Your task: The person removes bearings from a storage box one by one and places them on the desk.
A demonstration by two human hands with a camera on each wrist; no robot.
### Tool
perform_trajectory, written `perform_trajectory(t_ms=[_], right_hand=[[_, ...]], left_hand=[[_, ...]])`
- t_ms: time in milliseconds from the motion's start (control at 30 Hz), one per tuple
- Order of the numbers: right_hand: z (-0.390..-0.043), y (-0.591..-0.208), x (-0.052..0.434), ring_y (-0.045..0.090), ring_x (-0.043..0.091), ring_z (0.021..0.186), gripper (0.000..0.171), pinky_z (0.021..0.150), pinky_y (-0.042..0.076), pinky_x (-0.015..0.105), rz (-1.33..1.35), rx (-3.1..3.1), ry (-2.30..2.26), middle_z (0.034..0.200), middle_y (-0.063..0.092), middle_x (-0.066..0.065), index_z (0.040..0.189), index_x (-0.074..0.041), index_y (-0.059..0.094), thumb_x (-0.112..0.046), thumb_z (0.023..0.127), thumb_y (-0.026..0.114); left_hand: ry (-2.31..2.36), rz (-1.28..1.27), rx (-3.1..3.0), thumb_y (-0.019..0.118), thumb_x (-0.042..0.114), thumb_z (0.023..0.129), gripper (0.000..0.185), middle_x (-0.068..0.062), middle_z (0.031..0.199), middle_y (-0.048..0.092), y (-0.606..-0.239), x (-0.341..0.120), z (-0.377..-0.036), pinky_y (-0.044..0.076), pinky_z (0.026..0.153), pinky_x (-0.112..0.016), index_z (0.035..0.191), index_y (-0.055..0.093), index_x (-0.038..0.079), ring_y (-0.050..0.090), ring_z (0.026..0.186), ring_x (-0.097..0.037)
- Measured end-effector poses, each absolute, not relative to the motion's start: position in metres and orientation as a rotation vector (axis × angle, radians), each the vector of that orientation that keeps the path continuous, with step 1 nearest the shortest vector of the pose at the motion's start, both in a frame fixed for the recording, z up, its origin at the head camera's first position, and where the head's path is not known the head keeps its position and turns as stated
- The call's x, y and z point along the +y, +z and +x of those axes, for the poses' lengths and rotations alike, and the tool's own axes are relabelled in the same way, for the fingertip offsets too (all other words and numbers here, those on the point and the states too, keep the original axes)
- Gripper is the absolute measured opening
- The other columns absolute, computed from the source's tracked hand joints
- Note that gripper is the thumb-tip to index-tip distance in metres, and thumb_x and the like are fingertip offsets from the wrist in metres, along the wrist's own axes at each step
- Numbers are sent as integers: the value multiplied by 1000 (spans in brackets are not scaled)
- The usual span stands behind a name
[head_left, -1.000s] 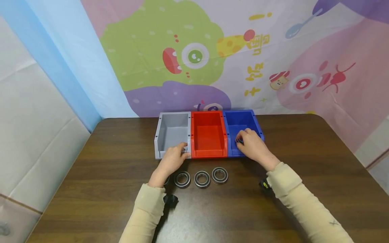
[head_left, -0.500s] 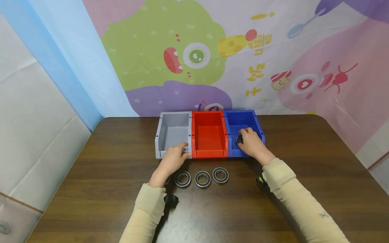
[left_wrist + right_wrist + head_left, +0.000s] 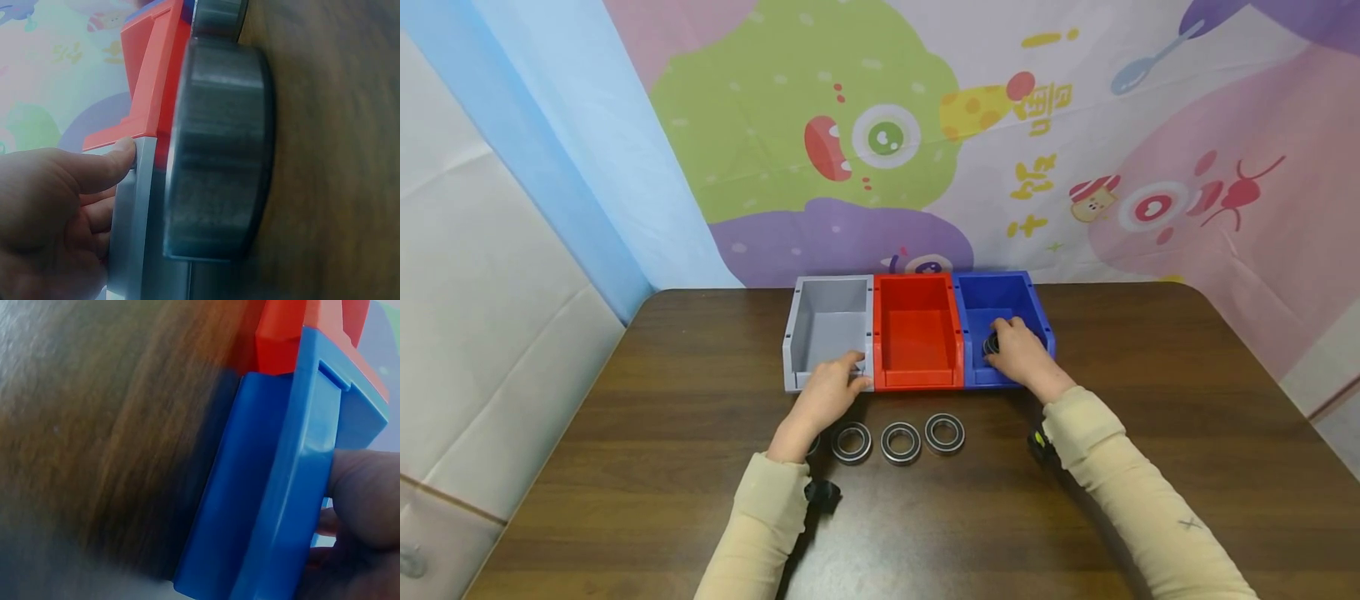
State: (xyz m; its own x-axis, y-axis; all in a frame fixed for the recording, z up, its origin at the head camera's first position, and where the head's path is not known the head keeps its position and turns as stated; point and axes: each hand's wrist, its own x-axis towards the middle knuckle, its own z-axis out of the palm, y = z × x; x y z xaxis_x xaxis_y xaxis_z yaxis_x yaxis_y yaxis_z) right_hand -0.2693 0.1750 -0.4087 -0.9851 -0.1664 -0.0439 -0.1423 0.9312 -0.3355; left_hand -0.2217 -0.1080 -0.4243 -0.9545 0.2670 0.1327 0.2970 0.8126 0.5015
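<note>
My left hand (image 3: pixel 827 392) grips the front lip of the grey bin (image 3: pixel 790 354) near its right corner. In the left wrist view the thumb lies on the lip's outer side and the fingers curl behind it. My right hand (image 3: pixel 1022 354) is inside the blue bin (image 3: pixel 983 379), pinching a dark ring bearing (image 3: pixel 990 344) that stands tilted on edge. The fingers partly cover this bearing; in the right wrist view the bin's front wall (image 3: pixel 281 506) hides it. Several metal ring bearings (image 3: pixel 887 444) lie flat in a row before the bins, the leftmost partly behind my left wrist.
A red bin (image 3: pixel 917 381) sits between the grey and blue bins, all three side by side at the back of the brown wooden table (image 3: pixel 625 467). Behind them hangs a cartoon-printed cloth (image 3: pixel 760 150). In the left wrist view one bearing (image 3: pixel 222 150) looms close.
My right forearm has swung slightly left, while the right hand stays in the blue bin and more of its bearing shows. The left hand and the row of bearings keep their places.
</note>
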Motion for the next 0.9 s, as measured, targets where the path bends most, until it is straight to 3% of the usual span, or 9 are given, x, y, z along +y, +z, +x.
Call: perform_trajectory(t_ms=[367,900], right_hand=[[-268,-411,174,54,44,96,47,85,43,50,-281,3096,-492,108,52,33,117,11,48,-10,78,65],[-267,-413,172,52,45,98,47,87,42,51,-285,3148,-512,109,51,32,116,10,51,-9,77,68]], left_hand=[[-824,-453,-2930,63,24,85,40,-16,102,66,-427,-109,-223,48,83,-42,119,56,3,62,94,-30],[-849,-464,-2925,63,23,85,40,-18,102,65,-426,-109,-222,48,83,-43,118,55,1,62,94,-31]])
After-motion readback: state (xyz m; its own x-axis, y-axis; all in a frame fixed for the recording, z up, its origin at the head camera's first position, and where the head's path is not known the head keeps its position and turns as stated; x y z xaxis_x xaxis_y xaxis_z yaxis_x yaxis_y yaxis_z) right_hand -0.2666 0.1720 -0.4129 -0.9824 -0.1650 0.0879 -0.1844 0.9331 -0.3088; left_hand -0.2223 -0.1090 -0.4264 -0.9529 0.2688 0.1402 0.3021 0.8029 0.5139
